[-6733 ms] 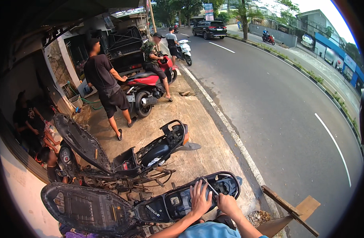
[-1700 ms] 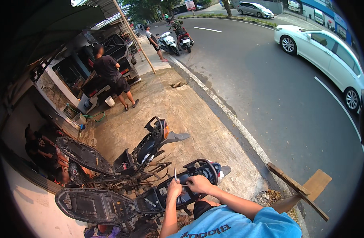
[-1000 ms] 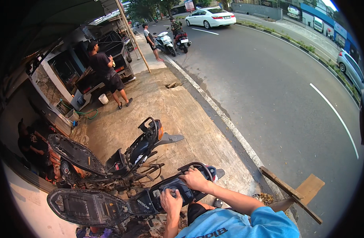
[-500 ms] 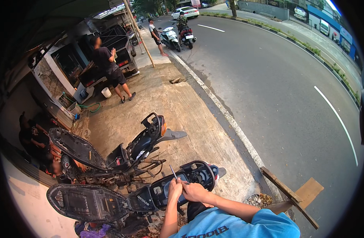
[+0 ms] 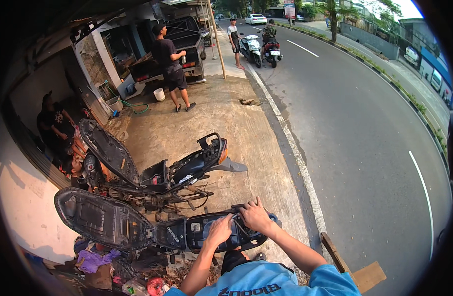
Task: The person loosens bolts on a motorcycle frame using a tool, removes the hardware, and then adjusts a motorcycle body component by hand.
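Below me a motor scooter (image 5: 196, 228) stands with its seat (image 5: 102, 224) tipped up to the left, so the seat's underside shows. Over its rear body is my left hand (image 5: 220, 230), fingers curled closed round what looks like a thin metal rod (image 5: 235, 215); only a short bit of it shows. My right hand (image 5: 256, 216) rests on the tail, next to the black grab rail (image 5: 258, 240). Its fingers are apart, one stretched upward, and I see nothing held in it. Part of the rail and tail is covered by my hands.
Beyond stands a second scooter (image 5: 187, 167), its seat (image 5: 108, 150) also raised. A person (image 5: 169, 64) stands by a dark pickup (image 5: 184, 42); others crouch at left. A wooden plank (image 5: 337, 254) lies right, beside the road (image 5: 354, 148). Purple cloth (image 5: 95, 260) lies lower left.
My hands, together with the thin rod pointing up between them, have separated. My right hand has moved onto the scooter's tail and spread its fingers. The view has shifted too.
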`<state>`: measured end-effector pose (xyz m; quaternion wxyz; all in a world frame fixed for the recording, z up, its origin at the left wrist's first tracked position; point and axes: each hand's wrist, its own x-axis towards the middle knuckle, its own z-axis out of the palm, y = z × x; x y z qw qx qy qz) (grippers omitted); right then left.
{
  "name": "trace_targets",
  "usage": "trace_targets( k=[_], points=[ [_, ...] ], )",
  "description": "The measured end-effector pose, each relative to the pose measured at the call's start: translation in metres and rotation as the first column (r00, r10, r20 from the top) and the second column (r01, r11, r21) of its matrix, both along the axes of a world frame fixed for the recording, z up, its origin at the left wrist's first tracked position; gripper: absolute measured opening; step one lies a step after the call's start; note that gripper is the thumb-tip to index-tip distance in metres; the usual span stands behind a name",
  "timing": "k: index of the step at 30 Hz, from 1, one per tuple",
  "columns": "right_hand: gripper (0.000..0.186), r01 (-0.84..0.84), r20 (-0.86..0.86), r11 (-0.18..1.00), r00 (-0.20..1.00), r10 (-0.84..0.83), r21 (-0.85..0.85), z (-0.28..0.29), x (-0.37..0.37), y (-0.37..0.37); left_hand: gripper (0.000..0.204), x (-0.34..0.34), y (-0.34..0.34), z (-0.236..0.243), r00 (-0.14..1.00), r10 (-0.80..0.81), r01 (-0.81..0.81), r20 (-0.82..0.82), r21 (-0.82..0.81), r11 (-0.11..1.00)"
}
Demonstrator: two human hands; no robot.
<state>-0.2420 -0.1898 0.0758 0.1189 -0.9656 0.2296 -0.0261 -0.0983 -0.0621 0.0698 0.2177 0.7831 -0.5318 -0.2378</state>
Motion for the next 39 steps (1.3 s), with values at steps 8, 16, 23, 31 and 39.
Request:
trace_targets(
  k=[8, 16, 23, 31, 39],
  points=[
    [0.035, 0.126, 0.354, 0.983, 0.920, -0.167, 0.136, -0.021, 0.019, 0.051, 0.033, -0.006, 0.026, -0.017, 0.755, 0.630, -0.565, 0.183, -0.306, 0.766],
    [0.027, 0.135, 0.318, 0.957, 0.923, -0.215, 0.256, -0.013, 0.012, 0.082, 0.054, -0.002, 0.007, -0.049, 0.808, 0.501, -0.434, -0.311, 0.262, 0.862],
    [0.049, 0.187, 0.099, 0.839, 0.957, -0.274, 0.510, -0.006, 0.000, 0.039, 0.043, 0.007, 0.006, -0.038, 0.904, 0.368, -0.297, -0.217, 0.303, 0.906],
    [0.034, -0.188, 0.382, 0.981, 0.911, 0.155, 0.051, -0.012, 0.040, -0.002, 0.028, -0.036, -0.006, -0.031, 0.935, 0.348, -0.353, 0.060, 0.088, 0.932],
    [0.028, -0.178, 0.327, 0.983, 0.928, 0.181, -0.041, -0.026, 0.026, -0.003, 0.033, -0.028, 0.006, -0.020, 0.899, 0.331, -0.285, 0.286, -0.192, 0.939]
  ],
)
